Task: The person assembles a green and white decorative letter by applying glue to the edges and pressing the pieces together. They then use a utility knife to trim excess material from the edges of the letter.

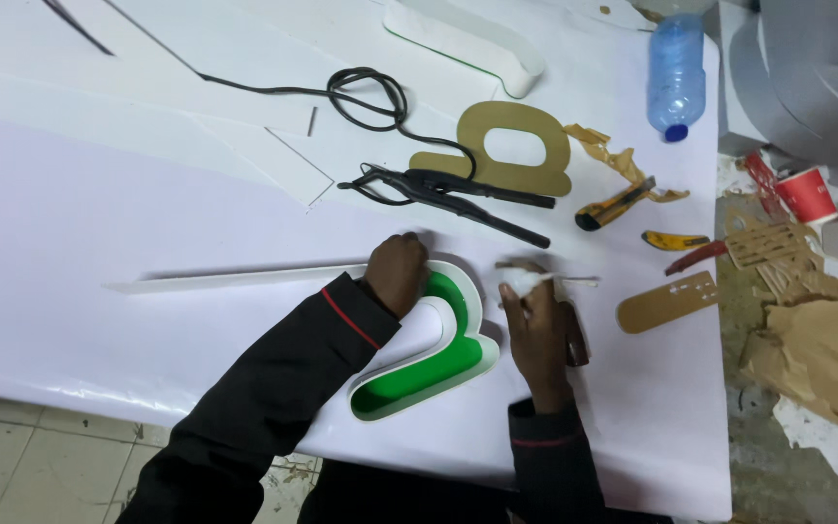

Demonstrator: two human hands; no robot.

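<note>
A curved white channel letter shell with a green inside [434,364] lies on the white table sheet [99,194]. My left hand [398,275] presses on its upper rim, fingers curled over the white wall. My right hand [538,328] sits just right of the shell, closed around a small white piece and a brown-handled tool whose shape I cannot make out. A long white plastic strip [235,278] runs left from the shell under my left hand.
A black heating tool with a coiled cord [458,194], a tan cut-out letter [511,146], two yellow utility knives [616,204], a tan slotted strip [668,301], a blue bottle [676,73] and another white shell [467,39] lie beyond. Paper scraps and a red cup [809,194] sit right.
</note>
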